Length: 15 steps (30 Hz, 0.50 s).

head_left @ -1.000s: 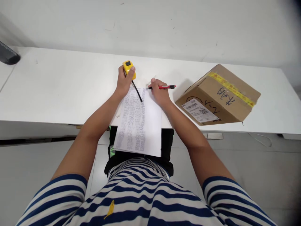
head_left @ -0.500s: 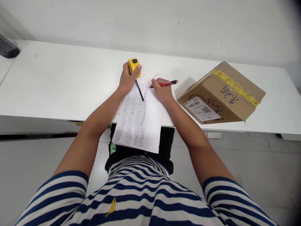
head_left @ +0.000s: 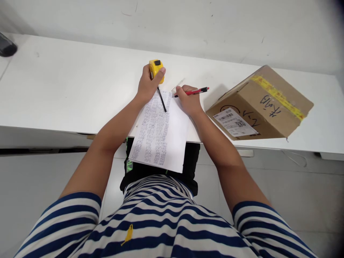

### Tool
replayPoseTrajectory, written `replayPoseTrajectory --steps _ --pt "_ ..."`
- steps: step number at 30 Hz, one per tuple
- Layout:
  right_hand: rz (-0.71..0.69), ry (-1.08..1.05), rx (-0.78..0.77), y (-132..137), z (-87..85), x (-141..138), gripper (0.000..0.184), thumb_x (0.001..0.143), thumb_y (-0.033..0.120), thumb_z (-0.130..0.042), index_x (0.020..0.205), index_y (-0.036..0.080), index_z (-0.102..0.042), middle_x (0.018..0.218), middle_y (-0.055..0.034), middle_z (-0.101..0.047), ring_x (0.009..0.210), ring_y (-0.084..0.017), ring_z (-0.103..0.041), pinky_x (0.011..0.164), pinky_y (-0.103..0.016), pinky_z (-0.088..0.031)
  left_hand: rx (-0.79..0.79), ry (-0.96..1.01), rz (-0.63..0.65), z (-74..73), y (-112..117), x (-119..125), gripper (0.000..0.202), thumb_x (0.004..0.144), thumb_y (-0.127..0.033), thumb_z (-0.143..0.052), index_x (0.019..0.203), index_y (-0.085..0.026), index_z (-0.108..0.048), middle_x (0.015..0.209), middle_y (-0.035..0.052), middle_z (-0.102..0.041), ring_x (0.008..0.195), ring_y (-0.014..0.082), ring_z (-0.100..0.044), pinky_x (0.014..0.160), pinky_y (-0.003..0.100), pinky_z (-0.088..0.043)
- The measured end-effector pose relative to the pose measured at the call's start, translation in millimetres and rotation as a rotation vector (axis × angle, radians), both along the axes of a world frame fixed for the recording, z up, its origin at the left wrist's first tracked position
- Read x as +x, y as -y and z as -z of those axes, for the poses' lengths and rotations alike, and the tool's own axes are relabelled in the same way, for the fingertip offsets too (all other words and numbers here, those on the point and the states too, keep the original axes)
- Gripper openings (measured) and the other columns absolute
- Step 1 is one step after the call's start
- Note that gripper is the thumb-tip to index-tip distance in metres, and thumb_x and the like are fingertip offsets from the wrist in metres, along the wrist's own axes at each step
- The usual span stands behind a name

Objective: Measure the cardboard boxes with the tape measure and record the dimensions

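Observation:
My left hand (head_left: 147, 86) is closed round a small yellow tape measure (head_left: 156, 67) at the far end of a written sheet of paper (head_left: 158, 132); a black strap (head_left: 161, 101) hangs from the measure across the page. My right hand (head_left: 188, 101) grips a red pen (head_left: 194, 92) with its black end pointing right, and rests on the sheet's upper right corner. The paper lies on the white table (head_left: 67, 86) and overhangs its near edge toward my lap.
A tilted cardboard box (head_left: 259, 105) with yellow tape, handwriting and a shipping label stands right of my right hand. A dark object (head_left: 6, 46) sits at the table's far left corner. A white wall runs behind the table.
The tape measure has turned in my left hand from face-up to more on its side. Both hands hold their place on the paper; the view has drifted slightly.

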State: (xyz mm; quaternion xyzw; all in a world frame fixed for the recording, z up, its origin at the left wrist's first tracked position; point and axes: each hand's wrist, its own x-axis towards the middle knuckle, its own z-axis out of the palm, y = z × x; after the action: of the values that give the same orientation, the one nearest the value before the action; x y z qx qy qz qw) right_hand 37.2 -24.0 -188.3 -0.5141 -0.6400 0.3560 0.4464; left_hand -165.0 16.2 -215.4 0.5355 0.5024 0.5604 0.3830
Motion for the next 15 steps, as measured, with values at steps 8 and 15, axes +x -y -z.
replayPoseTrajectory --steps 8,15 --pt "-0.005 0.035 0.024 -2.6 5.0 2.8 0.046 0.099 0.052 -0.062 0.065 0.023 -0.056 0.069 0.0021 -0.062 0.075 -0.014 -0.060 0.080 -0.032 -0.051 0.033 0.023 0.004 2.5 -1.7 -1.0 0.061 0.089 -0.075 -0.067 0.125 -0.028 -0.057 0.110 0.0040 -0.064 0.118 0.0229 -0.068 0.106 0.039 -0.048" --pt "-0.008 0.051 0.041 0.0 3.3 3.7 0.049 0.099 0.058 -0.060 0.065 0.023 -0.055 0.069 0.0018 -0.060 0.076 -0.015 -0.060 0.080 -0.034 -0.052 0.010 0.027 -0.030 -2.9 1.6 2.4 0.059 0.086 -0.074 -0.071 0.120 -0.027 -0.057 0.106 0.0032 -0.065 0.110 0.0207 -0.069 0.096 0.034 -0.051"
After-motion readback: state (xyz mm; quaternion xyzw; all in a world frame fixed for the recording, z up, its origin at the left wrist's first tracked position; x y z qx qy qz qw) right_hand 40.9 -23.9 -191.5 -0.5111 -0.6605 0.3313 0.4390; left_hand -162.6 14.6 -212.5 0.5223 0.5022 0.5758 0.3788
